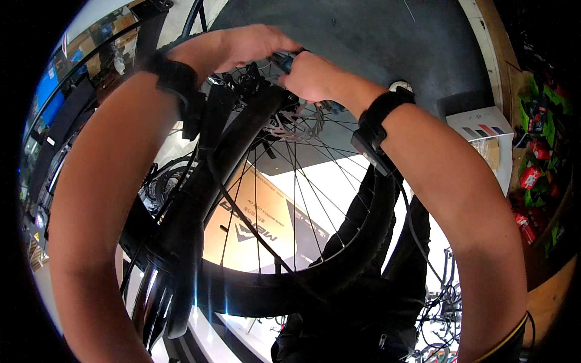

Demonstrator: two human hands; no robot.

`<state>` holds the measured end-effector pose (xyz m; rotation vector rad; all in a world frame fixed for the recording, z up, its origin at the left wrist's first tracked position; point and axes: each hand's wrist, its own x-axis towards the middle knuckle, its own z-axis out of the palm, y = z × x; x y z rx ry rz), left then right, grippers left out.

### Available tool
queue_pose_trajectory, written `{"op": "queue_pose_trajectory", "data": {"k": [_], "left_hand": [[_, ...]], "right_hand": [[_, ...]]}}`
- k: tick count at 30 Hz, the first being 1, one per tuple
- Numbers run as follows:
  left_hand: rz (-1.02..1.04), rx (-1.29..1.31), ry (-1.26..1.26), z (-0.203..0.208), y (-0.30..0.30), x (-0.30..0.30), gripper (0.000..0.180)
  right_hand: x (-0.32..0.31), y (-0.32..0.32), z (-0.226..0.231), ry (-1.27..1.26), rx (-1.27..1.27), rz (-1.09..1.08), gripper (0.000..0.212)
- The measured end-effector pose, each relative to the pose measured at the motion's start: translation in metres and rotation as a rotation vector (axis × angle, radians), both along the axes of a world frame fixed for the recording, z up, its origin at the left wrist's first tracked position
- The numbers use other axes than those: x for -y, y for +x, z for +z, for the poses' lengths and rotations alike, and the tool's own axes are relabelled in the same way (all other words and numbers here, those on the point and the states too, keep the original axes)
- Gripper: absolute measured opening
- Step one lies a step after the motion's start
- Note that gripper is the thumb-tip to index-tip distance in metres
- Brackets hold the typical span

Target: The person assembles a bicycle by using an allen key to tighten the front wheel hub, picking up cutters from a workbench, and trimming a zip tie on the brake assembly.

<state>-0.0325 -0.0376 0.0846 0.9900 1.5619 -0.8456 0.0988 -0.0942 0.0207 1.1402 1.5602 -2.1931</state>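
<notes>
Your right hand (311, 75) grips a blue-handled tool (283, 60) at the hub; left hand (251, 45) steadies. A slip could gouge the brake rotor (296, 124) just below.

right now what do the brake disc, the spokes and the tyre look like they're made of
Brake disc: looks like bare metal, dull silver-grey, with cut-out holes.
Spokes: thin, straight wires, dark with a slight sheen, probably metal.
Tyre: matt black with a knobbly tread, which suggests rubber.
Both hands, left hand and right hand, are at the hub, so its material stays hidden.
</notes>
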Motion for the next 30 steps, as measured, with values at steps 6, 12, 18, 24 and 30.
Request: {"op": "queue_pose_trajectory", "data": {"k": [6, 12, 18, 24, 30], "left_hand": [[-0.249, 0.125, -0.088, -0.017, -0.020, -0.005, 0.077], [-0.322, 0.189, -0.071, -0.012, -0.018, -0.003, 0.081], [-0.242, 0.239, 0.071, -0.002, -0.012, -0.001, 0.087], [-0.347, 0.199, -0.020, -0.018, -0.023, 0.000, 0.087], [-0.166, 0.112, -0.010, -0.006, -0.021, -0.002, 0.079]], "right_hand": [[0.003, 0.009, 0.004, 0.316, -0.033, -0.017, 0.037], [0.008, 0.006, -0.008, 0.212, 0.024, -0.064, 0.038], [0.006, 0.005, -0.006, 0.215, -0.004, -0.020, 0.039], [0.013, 0.004, -0.010, 0.222, -0.007, -0.064, 0.043], [0.005, 0.007, -0.006, 0.206, -0.035, 0.039, 0.044]]}}
